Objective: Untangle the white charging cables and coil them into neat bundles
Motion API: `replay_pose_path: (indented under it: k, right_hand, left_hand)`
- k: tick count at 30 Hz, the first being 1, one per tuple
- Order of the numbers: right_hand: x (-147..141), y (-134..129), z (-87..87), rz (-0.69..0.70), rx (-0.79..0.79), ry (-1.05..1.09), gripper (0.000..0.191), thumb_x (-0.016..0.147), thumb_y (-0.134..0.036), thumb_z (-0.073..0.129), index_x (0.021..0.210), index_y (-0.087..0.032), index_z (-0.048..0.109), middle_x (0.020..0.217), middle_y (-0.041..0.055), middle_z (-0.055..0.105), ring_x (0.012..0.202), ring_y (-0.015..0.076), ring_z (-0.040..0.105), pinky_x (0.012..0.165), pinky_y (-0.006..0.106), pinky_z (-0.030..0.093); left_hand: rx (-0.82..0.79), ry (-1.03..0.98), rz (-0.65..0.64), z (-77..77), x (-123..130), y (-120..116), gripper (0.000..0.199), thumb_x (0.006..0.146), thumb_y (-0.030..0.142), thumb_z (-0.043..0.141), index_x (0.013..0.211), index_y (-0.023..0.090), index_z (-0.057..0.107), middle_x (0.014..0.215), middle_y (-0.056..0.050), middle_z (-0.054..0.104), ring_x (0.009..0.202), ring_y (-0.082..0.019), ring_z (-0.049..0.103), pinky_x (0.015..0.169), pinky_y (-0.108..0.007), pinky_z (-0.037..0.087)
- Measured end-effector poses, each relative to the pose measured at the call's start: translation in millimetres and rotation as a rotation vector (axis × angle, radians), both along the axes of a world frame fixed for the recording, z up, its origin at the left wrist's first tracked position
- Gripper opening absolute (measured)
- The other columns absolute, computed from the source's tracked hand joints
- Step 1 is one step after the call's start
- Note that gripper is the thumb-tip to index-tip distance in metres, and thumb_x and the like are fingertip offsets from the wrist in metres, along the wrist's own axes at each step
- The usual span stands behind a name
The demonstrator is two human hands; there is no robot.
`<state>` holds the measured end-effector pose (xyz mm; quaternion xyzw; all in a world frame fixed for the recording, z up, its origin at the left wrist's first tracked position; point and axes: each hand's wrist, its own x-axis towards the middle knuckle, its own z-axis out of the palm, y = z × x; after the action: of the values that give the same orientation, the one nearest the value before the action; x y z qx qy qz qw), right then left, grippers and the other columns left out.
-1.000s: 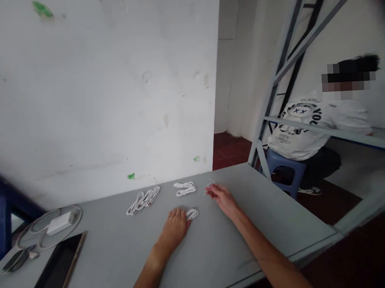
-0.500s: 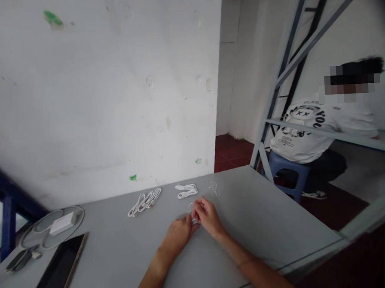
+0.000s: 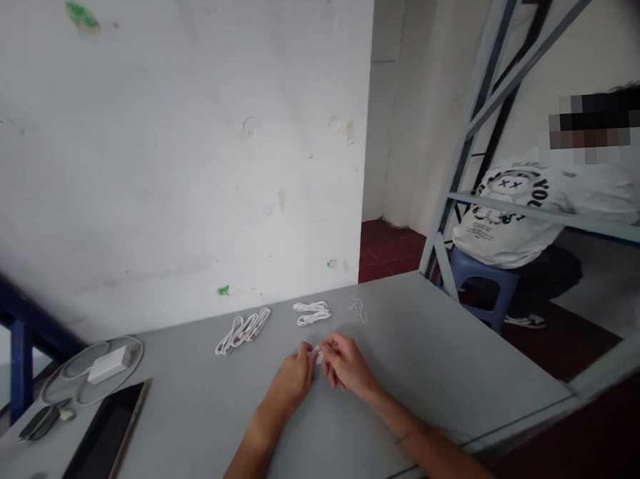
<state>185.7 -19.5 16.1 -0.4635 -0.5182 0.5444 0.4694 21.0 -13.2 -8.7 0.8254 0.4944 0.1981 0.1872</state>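
Where your left hand [image 3: 289, 380] and right hand [image 3: 348, 363] meet near the table's front edge, a small white cable [image 3: 317, 354] is pinched between them, lifted slightly or resting on the gray table [image 3: 455, 361]; you cannot tell which from this view. Fingers of both hands drawn in, tips pressed together on the cable, most of it hidden behind them. Just ahead of your hands: a double coil of white cable [image 3: 312, 313], with a thin loose white wire [image 3: 358, 310] to its right and a longer bundle of doubled white cables [image 3: 242, 330] to its left. Farther left on the table, a white charger [image 3: 108, 365] sits on a looped cord [image 3: 64, 385], beside a dark-screened tablet [image 3: 98, 448]. Off to the right, beyond a steel shelf frame [image 3: 479, 109], a seated person [image 3: 538, 214] on a blue stool [image 3: 486, 281], well apart from you
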Motion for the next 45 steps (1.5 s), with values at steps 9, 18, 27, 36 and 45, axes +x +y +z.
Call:
replay_pose_path:
  k: [9,18,27,36,45]
  right_hand:
    - [-11,-2,-9.4,0.072,-0.046,0.001,0.023,0.074,-0.049,0.055,0.066,-0.027,0.052,0.040,-0.0086,0.057,0.024,0.0129,0.050,0.025,0.018,0.029]
    - [-19,-4,-17.1,-0.070,0.318,-0.282,0.022,0.079,-0.032,0.054,0.059,-0.023,0.052,0.051,-0.0039,0.060,0.047,0.0133,0.056,0.049,0.023,0.041]
    - [-19,1,-17.2,-0.156,0.552,-0.475,0.016,0.081,-0.027,0.054,0.065,-0.024,0.054,0.063,-0.0026,0.058,0.061,0.0161,0.054,0.058,0.025,0.039]
    - [-28,9,-27.5,-0.170,0.518,-0.430,0.015,0.084,-0.024,0.048,0.070,-0.025,0.054,0.066,-0.0021,0.059,0.060,0.0162,0.054,0.059,0.025,0.039]
    - [-6,38,-24.2,0.053,0.236,-0.183,0.017,0.075,-0.028,0.053,0.059,-0.023,0.050,0.049,-0.0080,0.045,0.048,0.0110,0.038,0.047,0.022,0.029]
  left_hand:
    - [-0.051,-0.252,0.131,0.0,4,3,0.038,0.105,0.042,0.028,0.080,0.024,0.051,0.068,-0.002,0.062,0.064,-0.018,0.060,0.066,-0.029,0.043]
    - [-0.211,-0.549,0.186,0.5,5,12,0.054,0.093,0.066,0.042,0.062,0.022,0.049,0.061,0.001,0.051,0.062,-0.016,0.048,0.061,-0.029,0.038]
    - [-0.528,-0.903,0.179,-2.9,5,9,0.060,0.078,0.080,0.062,0.075,0.023,0.046,0.053,0.011,0.036,0.043,-0.006,0.027,0.044,-0.021,0.020]
    - [-0.399,-0.813,0.246,-7.3,7,16,0.054,0.087,0.075,0.053,0.075,0.022,0.051,0.055,0.008,0.043,0.048,-0.010,0.038,0.047,-0.023,0.030]
    - [-0.043,-0.212,0.007,-5.0,-5,22,0.038,0.103,0.043,0.039,0.095,0.017,0.066,0.087,-0.012,0.075,0.080,-0.024,0.069,0.075,-0.033,0.049]
